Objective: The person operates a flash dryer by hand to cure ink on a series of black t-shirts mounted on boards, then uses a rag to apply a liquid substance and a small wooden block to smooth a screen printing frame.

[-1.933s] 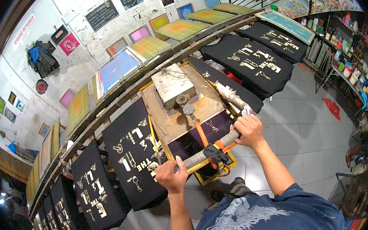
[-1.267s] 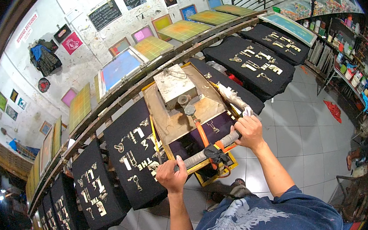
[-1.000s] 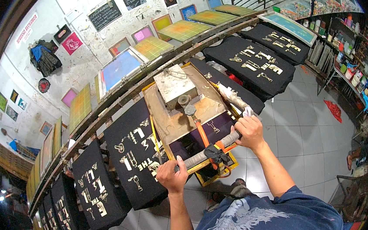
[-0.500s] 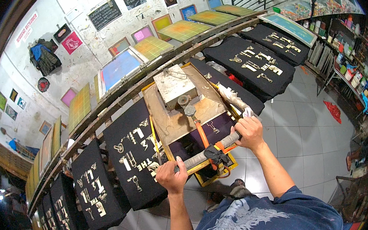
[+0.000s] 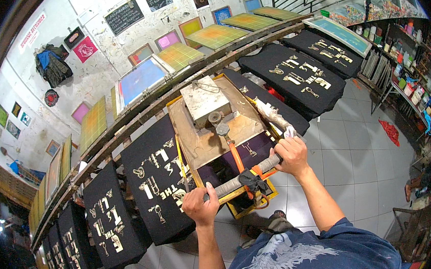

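My left hand [image 5: 200,207] is closed round the left end of a grey-wrapped handle bar [image 5: 228,187]. At the bar's right end, my right hand [image 5: 293,156] is wrapped round it too, beside a whitish rag [image 5: 271,113]. The bar belongs to a yellow-framed flat machine that looks like a flash dryer, with a dusty metal plate [image 5: 194,147] and a pale box [image 5: 205,102] on top. An orange hose [image 5: 236,158] runs from a regulator to the bar, where black material [image 5: 253,180] is tied. Beneath the plate lies a dark shirt [image 5: 214,173], mostly hidden.
Black printed shirts lie on boards either side, one at left [image 5: 151,191], others at right [image 5: 292,71]. Screen frames [image 5: 142,84] lean along the rail behind. Shelves of bottles [image 5: 416,83] stand at far right. A red cloth [image 5: 389,132] lies on the tiled floor [image 5: 342,174].
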Tool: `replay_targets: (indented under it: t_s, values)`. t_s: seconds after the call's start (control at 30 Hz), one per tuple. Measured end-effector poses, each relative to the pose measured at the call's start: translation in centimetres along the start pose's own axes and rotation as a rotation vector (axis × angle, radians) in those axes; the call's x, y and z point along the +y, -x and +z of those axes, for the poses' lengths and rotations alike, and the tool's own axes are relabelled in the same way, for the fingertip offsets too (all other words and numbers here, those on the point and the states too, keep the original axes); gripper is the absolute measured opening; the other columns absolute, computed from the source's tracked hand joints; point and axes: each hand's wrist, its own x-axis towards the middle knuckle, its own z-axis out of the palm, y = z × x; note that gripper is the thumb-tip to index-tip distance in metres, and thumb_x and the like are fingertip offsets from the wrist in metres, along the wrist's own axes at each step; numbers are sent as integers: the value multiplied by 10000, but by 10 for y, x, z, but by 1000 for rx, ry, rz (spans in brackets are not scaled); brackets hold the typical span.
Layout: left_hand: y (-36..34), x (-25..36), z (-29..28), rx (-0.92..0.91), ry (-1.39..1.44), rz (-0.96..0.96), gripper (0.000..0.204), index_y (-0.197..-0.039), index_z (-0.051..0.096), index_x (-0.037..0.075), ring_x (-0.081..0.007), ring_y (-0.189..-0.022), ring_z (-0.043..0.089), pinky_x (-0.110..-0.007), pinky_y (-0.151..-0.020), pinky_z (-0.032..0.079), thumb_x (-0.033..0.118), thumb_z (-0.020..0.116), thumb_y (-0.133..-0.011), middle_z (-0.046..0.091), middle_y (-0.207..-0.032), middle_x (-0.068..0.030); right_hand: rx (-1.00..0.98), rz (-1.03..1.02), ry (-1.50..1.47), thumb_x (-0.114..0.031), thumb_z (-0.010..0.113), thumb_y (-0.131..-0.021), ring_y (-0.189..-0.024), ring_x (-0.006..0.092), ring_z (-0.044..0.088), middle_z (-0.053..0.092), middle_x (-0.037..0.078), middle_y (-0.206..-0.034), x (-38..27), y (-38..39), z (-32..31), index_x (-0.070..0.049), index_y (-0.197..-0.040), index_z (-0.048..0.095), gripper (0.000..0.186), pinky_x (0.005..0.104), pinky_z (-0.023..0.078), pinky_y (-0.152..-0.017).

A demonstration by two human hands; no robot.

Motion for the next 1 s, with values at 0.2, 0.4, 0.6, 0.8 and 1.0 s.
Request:
replay_targets:
  t_s: [0.2, 0.4, 0.6, 0.8, 1.0]
  values:
    - [1, -4, 1, -3, 6, 2, 250, -660, 594, 85, -309, -562, 594, -413, -563, 431, 90, 774, -834, 585, -607, -104, 2, 7, 9, -202, 820, -595, -730, 222, 582, 538, 18, -746, 0, 1, 2, -181, -755, 554, 311, 383, 405, -652]
    - [3, -4, 0, -27, -14, -23, 240, -662, 605, 74, -319, -568, 600, -420, -567, 441, 99, 767, -838, 599, -619, -109, -42, 31, -44, -176, 812, -570, -716, 231, 581, 547, 25, -735, -3, -2, -4, -168, -736, 549, 311, 382, 408, -649]
    - [1, 4, 2, -10, -70, -21, 268, -637, 587, 77, -325, -562, 603, -426, -564, 440, 108, 768, -832, 594, -593, -107, -114, 7, -81, -200, 829, -541, -744, 207, 598, 563, -6, -757, 4, 0, -8, -191, -773, 569, 348, 374, 433, -666]
    - [0, 15, 5, -70, -202, -217, 346, -623, 600, 65, -361, -572, 605, -449, -572, 460, 218, 709, -913, 600, -606, -139, -163, -49, -154, -260, 866, -525, -760, 199, 614, 565, -9, -775, 18, 3, -4, -185, -801, 567, 414, 368, 467, -665]
    - [9, 47, 19, 24, -279, -248, 376, -604, 562, 69, -360, -532, 599, -450, -541, 456, 219, 718, -912, 582, -578, -130, -142, -168, -261, -310, 864, -565, -767, 213, 633, 570, 15, -776, 55, 7, -8, -162, -809, 556, 420, 369, 501, -675]
